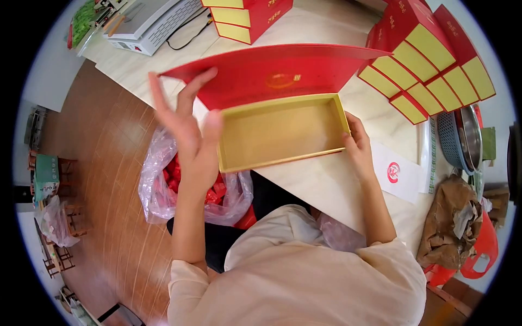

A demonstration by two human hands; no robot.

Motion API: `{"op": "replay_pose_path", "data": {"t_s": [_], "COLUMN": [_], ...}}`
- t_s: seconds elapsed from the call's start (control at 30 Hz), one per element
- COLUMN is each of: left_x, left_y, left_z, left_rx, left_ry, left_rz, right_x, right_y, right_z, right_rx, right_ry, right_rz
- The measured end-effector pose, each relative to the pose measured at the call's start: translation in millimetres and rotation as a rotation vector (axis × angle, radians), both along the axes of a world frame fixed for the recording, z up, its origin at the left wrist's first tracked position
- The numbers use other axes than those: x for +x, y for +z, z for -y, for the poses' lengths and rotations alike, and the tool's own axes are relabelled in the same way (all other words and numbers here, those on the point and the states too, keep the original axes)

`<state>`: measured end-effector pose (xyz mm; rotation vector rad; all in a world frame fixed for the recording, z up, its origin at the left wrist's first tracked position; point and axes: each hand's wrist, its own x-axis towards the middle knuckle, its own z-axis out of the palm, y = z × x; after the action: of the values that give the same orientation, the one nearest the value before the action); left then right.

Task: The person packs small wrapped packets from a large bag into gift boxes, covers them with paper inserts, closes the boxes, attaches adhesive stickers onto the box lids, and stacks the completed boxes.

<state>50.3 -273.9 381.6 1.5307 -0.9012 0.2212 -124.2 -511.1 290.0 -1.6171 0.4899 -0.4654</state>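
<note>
A box (283,132) with a gold inside lies open and empty at the table's front edge. Its red lid (272,73) stands raised along the far side. My left hand (190,125) is at the lid's left end and the box's left side, fingers spread and slightly blurred. At the box's right end my right hand (357,142) grips the wall, with the thumb by the rim and the fingers around the outside.
Red and yellow boxes are stacked at the right (416,54) and at the back (235,24). A white card (399,173) lies right of my right arm. Below the table edge sits a plastic bag (155,185) of red packets. A grey device (155,27) stands back left.
</note>
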Motion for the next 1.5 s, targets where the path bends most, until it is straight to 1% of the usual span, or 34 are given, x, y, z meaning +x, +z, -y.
{"op": "replay_pose_path", "data": {"t_s": [0.07,0.2,0.27,0.3,0.33,0.4,0.43,0.47,0.5,0.53,0.57,0.6,0.67,0.7,0.77,0.8,0.87,0.9,0.93,1.0,1.03,1.07,1.1,1.13,1.17,1.2,1.27,1.3,1.33,1.37,1.4,1.43,1.47,1.5], "left_x": [10,37,49,55,63,79,83,88,96,103,109,111,111,109,99,92,71,63,54,44,41,35,24,16,1,-18,-64,-88,-113,-135,-154,-171,-186,-186], "left_y": [-16,-33,-29,-28,-30,-40,-44,-51,-61,-71,-78,-86,-91,-92,-82,-77,-70,-74,-78,-99,-114,-127,-143,-166,-181,-193,-235,-246,-253,-257,-261,-276,-289,-279], "left_z": [13,21,24,25,26,27,28,29,29,28,25,25,19,15,3,-8,-35,-51,-71,-117,-143,-169,-194,-223,-250,-277,-331,-347,-362,-368,-374,-375,-374,-364], "left_rx": [0.155,0.184,0.336,0.342,0.331,0.642,0.682,0.669,0.737,0.800,0.820,0.804,0.715,0.700,0.447,0.439,0.323,0.290,0.232,0.184,0.181,0.179,0.130,0.023,-0.060,-0.066,-0.004,-0.036,0.040,0.154,0.275,0.366,0.457,0.765], "left_ry": [0.113,0.149,0.247,0.300,0.313,0.434,0.396,0.411,0.288,0.161,0.122,0.137,0.059,0.079,0.023,0.073,0.036,0.074,0.078,0.173,0.246,0.329,0.435,0.491,0.602,0.730,1.006,1.119,1.218,1.289,1.349,1.354,1.351,1.331], "left_rz": [0.142,0.066,0.255,0.317,0.309,0.368,0.268,0.256,0.150,0.042,-0.009,-0.025,-0.124,-0.144,-0.090,-0.116,0.031,0.058,-0.013,-0.120,-0.146,-0.219,-0.365,-0.505,-0.568,-0.634,-0.627,-0.658,-0.713,-0.712,-0.715,-0.682,-0.647,-0.508], "right_x": [1,1,3,3,2,2,3,3,5,5,5,5,6,7,6,6,4,5,7,18,24,31,39,50,60,70,97,108,116,124,134,142,150,160], "right_y": [-3,7,8,7,4,3,3,5,9,9,5,4,4,1,5,7,2,11,25,39,42,44,41,32,19,11,-25,-57,-93,-125,-171,-212,-235,-256], "right_z": [1,5,8,9,11,12,10,7,3,3,4,5,3,4,-1,-7,-10,-20,-31,-66,-88,-112,-136,-160,-187,-209,-255,-275,-287,-299,-305,-310,-318,-325], "right_rx": [-0.093,-0.195,-0.285,-0.298,-0.283,-0.284,-0.245,-0.206,-0.136,-0.151,-0.157,-0.165,-0.188,-0.215,-0.321,-0.398,-0.779,-0.893,-1.036,-0.821,-0.812,-0.784,-0.750,-0.675,-0.537,-0.607,-0.554,-0.462,-0.381,-0.295,-0.254,-0.214,-0.237,-0.265], "right_ry": [-0.041,-0.014,-0.009,0.003,0.017,0.045,0.025,0.007,-0.012,0.005,0.001,0.000,0.004,-0.027,-0.103,-0.147,-0.238,-0.292,-0.323,-0.349,-0.322,-0.213,-0.105,0.046,0.242,0.468,0.684,0.734,0.783,0.807,0.847,0.881,0.860,0.834], "right_rz": [0.015,-0.079,-0.105,-0.108,-0.096,-0.085,-0.072,-0.060,-0.081,-0.086,-0.072,-0.056,-0.056,-0.057,-0.091,-0.118,0.041,0.109,0.147,0.399,0.387,0.463,0.541,0.564,0.576,0.445,0.255,0.147,0.020,-0.125,-0.214,-0.308,-0.456,-0.598]}}
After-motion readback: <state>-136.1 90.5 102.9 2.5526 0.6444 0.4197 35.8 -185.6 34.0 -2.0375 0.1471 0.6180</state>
